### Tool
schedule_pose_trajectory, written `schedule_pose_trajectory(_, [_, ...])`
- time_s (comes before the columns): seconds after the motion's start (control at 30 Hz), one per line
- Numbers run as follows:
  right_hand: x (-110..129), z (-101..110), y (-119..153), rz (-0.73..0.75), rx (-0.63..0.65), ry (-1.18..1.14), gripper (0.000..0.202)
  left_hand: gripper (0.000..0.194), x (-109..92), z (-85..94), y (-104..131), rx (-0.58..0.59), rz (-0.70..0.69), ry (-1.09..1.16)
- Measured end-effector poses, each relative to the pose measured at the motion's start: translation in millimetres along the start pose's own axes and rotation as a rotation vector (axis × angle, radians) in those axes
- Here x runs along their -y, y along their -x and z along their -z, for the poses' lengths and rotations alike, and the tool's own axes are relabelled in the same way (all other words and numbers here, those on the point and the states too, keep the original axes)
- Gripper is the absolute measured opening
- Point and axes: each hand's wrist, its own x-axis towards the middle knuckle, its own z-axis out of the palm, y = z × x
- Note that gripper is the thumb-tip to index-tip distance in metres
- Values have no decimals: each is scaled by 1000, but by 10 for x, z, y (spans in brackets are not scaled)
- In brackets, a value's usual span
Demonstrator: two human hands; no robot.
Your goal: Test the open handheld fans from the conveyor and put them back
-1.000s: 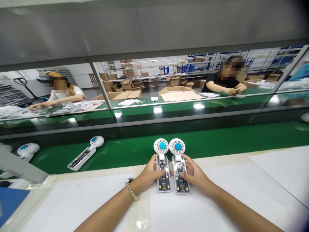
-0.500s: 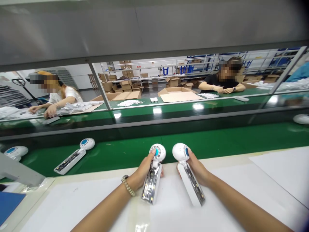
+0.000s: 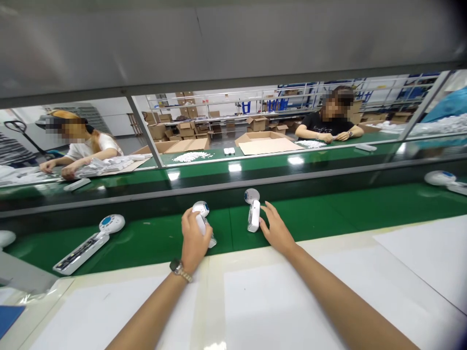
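Observation:
My left hand (image 3: 194, 239) is wrapped round a white handheld device (image 3: 201, 209) with a round head and blue centre, over the green conveyor belt (image 3: 314, 214). The fingers cover much of its handle. To the right, a second white handheld device (image 3: 254, 214) is on the belt, its round head away from me. Beside it is my right hand (image 3: 276, 228), open, fingers spread. The thumb tip is very close to the handle; whether it touches I cannot tell.
Another such device with bare circuitry (image 3: 82, 253) lies on the belt at left, and one (image 3: 440, 178) at far right. White sheets (image 3: 266, 311) cover the near table. Beyond a metal rail (image 3: 219, 188), two co-workers sit by a second belt with cardboard boxes (image 3: 268, 144) and small white parts (image 3: 192, 156).
Both hands have moved forward from the table edge over the belt with the two devices. My right hand has let go of its device. The devices at left and far right have shifted left in view.

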Motion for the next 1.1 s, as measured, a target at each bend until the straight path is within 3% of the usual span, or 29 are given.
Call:
schedule_pose_trajectory(0.1, [217,-81,150,198,-15,41,34,32,-248,-60,205,140,-420,-94])
schedule_pose_trajectory(0.27, [521,-318,405,479,174,-11,32,41,-497,-173,455,485,-720,99])
schedule_pose_trajectory(0.37, [568,-335,460,431,239,0,33,50,-531,-197,497,612,-729,163])
schedule_pose_trajectory(0.7, [568,-209,433,367,395,126,28,44,-548,-129,465,740,-597,94])
schedule_pose_trajectory(1.1, [515,-255,443,390,428,130,24,36,-568,-110,451,742,-627,28])
